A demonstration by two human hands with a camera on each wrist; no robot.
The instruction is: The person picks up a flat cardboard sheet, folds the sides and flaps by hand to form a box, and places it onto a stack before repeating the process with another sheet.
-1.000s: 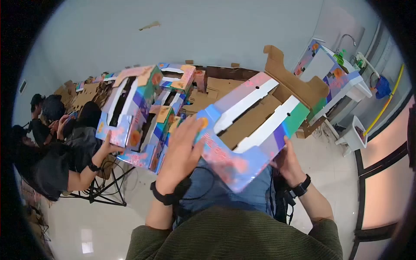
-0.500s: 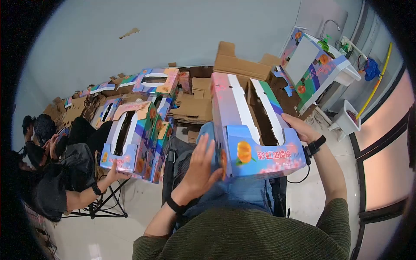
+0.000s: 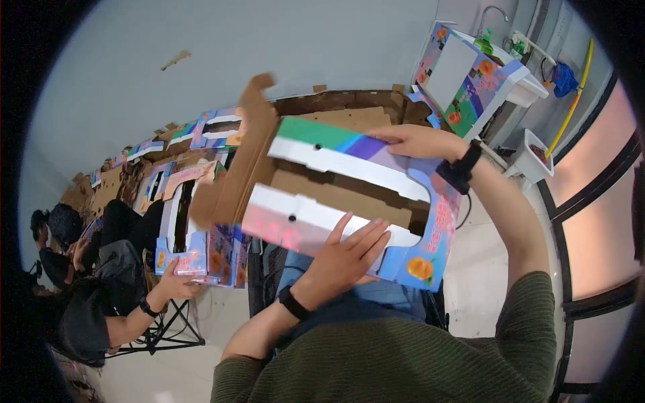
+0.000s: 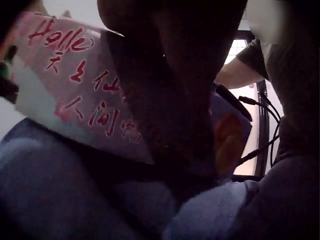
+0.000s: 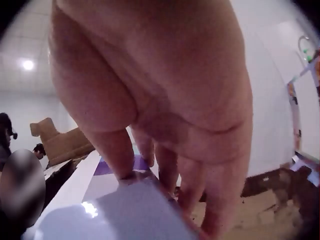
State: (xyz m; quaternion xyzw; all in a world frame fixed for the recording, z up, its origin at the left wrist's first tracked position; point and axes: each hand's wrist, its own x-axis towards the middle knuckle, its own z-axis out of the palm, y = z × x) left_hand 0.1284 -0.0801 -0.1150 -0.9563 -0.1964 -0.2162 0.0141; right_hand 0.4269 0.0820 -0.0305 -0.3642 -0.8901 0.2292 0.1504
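Box (image 3: 356, 171): in both hands, tilted, cut-out side up, lap (image 3: 403, 309) beneath.
Right hand (image 3: 423, 142): fingers and thumb grip box's far edge, likely so it can't slip.
Left hand (image 3: 342, 265): fingers straight against box's near side, likely steadying.
Flap (image 3: 252, 161): folded out at box's left end.
Second box (image 3: 176, 258): left of box, supported by another person's hand (image 3: 177, 287).
Sink (image 3: 529, 88): beyond box, to right.

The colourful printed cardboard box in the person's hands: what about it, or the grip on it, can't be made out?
Head view: most of the inside of the colourful printed cardboard box, covered by its top panels.
Head view: the lower end of its brown cardboard flap, blurred.
Left wrist view: the end of the red lettering, lost in shadow.
Right wrist view: fingertips of the right hand, behind the box's edge.
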